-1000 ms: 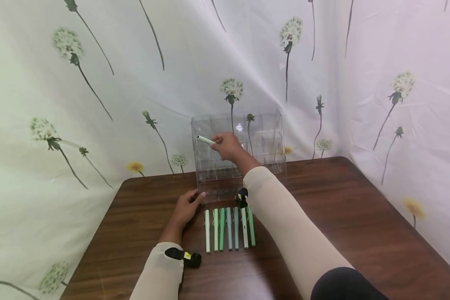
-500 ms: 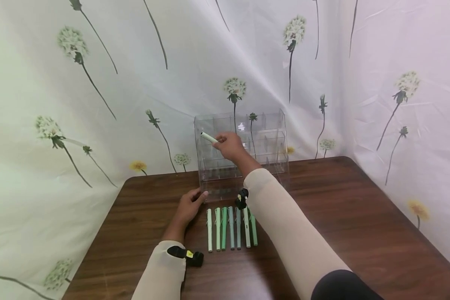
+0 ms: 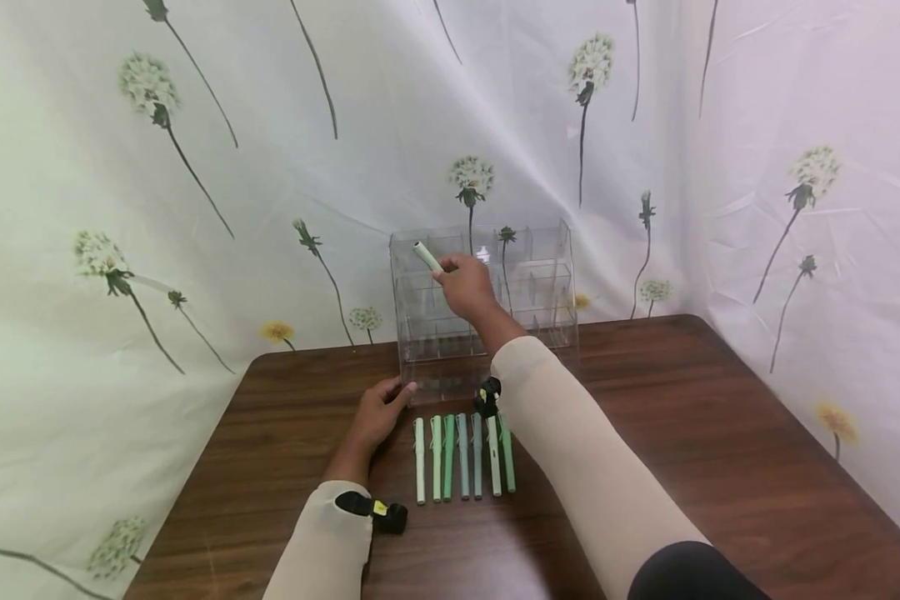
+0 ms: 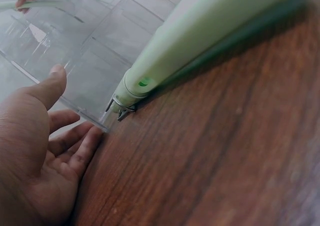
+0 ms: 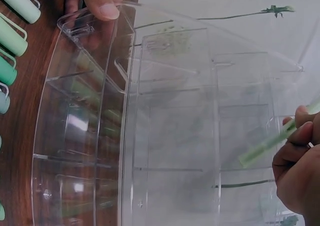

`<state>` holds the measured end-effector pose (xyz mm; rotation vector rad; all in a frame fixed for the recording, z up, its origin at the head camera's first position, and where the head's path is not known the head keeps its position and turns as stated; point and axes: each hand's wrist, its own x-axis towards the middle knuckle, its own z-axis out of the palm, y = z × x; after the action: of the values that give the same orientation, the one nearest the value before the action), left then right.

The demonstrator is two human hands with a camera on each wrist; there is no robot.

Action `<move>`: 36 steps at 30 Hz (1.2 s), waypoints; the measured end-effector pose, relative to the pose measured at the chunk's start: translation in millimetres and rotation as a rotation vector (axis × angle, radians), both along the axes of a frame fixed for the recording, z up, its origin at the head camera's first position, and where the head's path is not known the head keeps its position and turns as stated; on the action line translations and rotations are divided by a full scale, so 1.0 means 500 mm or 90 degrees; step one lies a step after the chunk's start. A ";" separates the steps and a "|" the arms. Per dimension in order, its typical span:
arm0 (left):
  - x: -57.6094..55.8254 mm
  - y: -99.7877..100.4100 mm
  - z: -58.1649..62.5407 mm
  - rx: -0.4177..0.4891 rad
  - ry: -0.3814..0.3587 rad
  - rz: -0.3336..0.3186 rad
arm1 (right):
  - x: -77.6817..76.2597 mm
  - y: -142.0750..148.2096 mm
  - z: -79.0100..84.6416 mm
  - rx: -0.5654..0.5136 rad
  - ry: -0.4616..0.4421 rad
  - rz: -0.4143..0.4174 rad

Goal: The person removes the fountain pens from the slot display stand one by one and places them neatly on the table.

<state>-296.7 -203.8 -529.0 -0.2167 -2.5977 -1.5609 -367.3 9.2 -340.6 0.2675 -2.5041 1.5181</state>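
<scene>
A clear plastic tiered organizer (image 3: 536, 287) with several compartments stands at the back of the table. My right hand (image 3: 468, 287) pinches a pale green pen (image 3: 426, 255) in front of its upper tiers. The pen slants, one end pointing up and left in the head view; in the right wrist view its light green end (image 5: 257, 151) overlaps the clear dividers. My left hand (image 3: 378, 414) holds the organizer's lower left front corner, thumb (image 4: 52, 86) at the front and fingers round the side, low by the tabletop.
In front of the organizer lies a row of several pens (image 3: 437, 458) in white, green and grey-blue, side by side with clips at the far end. A dandelion-print curtain (image 3: 270, 167) hangs close behind the brown wooden table (image 3: 660, 417).
My right hand has risen slightly and moved a little right, and the pen has turned to a steeper slant. My left hand stays at the organizer's corner.
</scene>
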 end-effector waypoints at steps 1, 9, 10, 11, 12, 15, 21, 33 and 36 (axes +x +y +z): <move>0.000 0.001 0.000 0.000 0.000 0.001 | 0.000 -0.001 0.002 0.000 0.006 -0.003; 0.000 0.001 0.005 0.001 -0.011 -0.006 | 0.007 -0.003 0.028 -0.025 0.035 0.002; 0.000 0.000 0.005 0.000 -0.011 -0.005 | 0.008 -0.002 0.032 -0.024 0.038 0.003; -0.001 0.000 0.006 0.000 -0.011 -0.002 | 0.009 -0.001 0.036 -0.023 0.043 0.006; -0.001 0.000 0.007 -0.003 -0.010 0.001 | 0.010 0.000 0.040 -0.022 0.049 0.010; -0.001 0.000 0.008 -0.005 -0.005 0.006 | 0.016 0.006 0.049 -0.033 0.066 0.019; 0.002 0.002 0.010 -0.010 -0.010 0.001 | 0.026 0.013 0.062 -0.097 0.086 0.035; 0.004 0.002 0.006 -0.002 -0.024 0.002 | 0.046 0.055 0.053 -0.144 0.121 0.067; 0.003 0.001 0.004 -0.003 -0.025 0.004 | 0.050 0.070 0.046 -0.170 0.114 0.089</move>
<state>-295.0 -203.1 -526.7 -0.1810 -2.6289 -1.5735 -342.6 44.4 -317.8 0.5196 -2.1562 1.7724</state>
